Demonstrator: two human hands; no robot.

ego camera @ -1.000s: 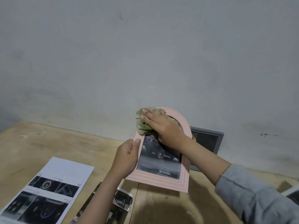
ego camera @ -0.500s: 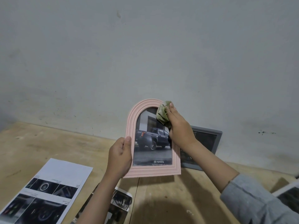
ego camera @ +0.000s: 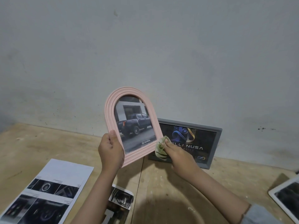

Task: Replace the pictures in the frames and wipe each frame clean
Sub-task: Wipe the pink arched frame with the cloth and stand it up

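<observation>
A pink arched picture frame [ego camera: 111, 101] with a photo of a dark pickup truck is held up above the wooden table [ego camera: 48, 146], tilted to the left. My left hand [ego camera: 110, 149] grips its lower left edge, thumb on the front. My right hand [ego camera: 178, 157] holds a crumpled green cloth [ego camera: 160, 148] against the frame's lower right corner. Behind it a grey rectangular frame [ego camera: 216, 143] with a dark logo picture leans on the wall.
A printed sheet with dark car photos [ego camera: 47, 191] lies at the front left. Smaller cut pictures [ego camera: 121, 199] lie under my left forearm. A white-bordered picture [ego camera: 286, 196] lies at the right edge. The grey wall [ego camera: 145, 54] closes the back.
My right hand has slid the cloth from the frame's arched top down its right side to the lower right corner. The frame has tipped to the left, uncovering the grey frame behind.
</observation>
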